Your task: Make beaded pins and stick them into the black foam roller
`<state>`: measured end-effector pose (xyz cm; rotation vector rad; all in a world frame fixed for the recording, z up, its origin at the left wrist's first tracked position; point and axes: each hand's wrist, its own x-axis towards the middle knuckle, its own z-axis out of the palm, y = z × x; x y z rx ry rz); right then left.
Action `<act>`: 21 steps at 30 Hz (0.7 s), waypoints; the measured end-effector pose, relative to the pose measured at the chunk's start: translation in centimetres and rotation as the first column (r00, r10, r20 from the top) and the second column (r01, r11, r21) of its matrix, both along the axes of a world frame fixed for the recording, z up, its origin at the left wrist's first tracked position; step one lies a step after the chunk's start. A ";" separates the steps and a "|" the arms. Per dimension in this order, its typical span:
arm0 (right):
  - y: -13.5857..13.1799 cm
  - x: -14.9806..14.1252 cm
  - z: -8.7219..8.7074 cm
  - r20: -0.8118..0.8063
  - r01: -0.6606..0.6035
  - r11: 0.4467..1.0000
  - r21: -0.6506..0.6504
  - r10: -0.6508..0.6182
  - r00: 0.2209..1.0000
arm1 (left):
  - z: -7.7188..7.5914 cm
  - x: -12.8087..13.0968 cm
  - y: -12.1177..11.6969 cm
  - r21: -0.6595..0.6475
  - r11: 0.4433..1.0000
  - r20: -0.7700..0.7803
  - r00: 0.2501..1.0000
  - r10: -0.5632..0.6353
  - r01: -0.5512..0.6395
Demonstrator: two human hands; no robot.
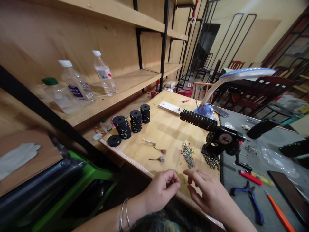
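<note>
The left hand [159,191] was pinched shut on a small thin item [180,183], too fine to identify, and stood just apart from the open right hand [207,196]. A heap of coloured beads [187,149] lay ahead of both hands, beside a hand-cranked winder [223,140].

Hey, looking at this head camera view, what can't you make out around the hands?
Head view:
Anything the left hand pinches: its fingers hide it.
Right hand: its forearm is cut off by the bottom edge.
Beads in the coloured pile: too small to tell apart.
Flecks on the black spools: too small to identify.
</note>
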<state>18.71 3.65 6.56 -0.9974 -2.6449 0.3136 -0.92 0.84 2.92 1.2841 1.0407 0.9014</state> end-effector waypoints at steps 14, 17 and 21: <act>0.3 -0.1 -0.6 0.035 -0.053 0.998 0.036 0.051 0.998 | -0.2 -0.2 0.0 -0.010 1.000 0.007 1.000 -0.022 0.022; 0.3 -0.1 -0.6 0.058 -0.061 0.997 0.048 0.058 0.997 | -0.3 -0.1 0.0 -0.017 1.000 0.025 1.000 -0.018 0.018; 0.2 -0.3 -0.5 0.032 -0.054 0.998 0.030 0.053 0.998 | -0.4 0.0 0.0 -0.025 1.000 0.030 0.999 -0.015 0.016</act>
